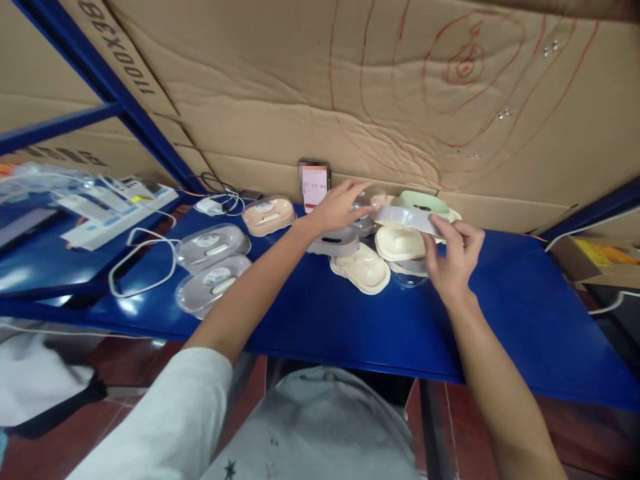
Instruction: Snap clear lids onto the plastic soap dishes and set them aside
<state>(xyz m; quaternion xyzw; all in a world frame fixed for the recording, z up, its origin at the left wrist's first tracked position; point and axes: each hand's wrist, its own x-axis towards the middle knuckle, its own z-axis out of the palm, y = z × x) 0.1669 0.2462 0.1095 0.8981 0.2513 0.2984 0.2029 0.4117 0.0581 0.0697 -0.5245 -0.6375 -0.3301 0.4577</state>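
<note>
Holding a grey tray (pixel 407 218) between both hands, the person is keeping its long axis running from 9 to 3 o'clock above the pile of cream trays (pixel 370 263) on the blue surface (pixel 525 313). The right hand (pixel 453 257) is gripping its right end with closed fingers; the left hand (pixel 340 207) is touching its left end with fingers spread open.

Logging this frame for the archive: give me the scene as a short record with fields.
surface: blue shelf
left hand: reaching over a clear lid in the pile
right hand: gripping a grey soap-dish tray, held above the pile
pile: cream trays, green tray
left side: three lidded soap boxes
backdrop: cardboard, small clock
</note>
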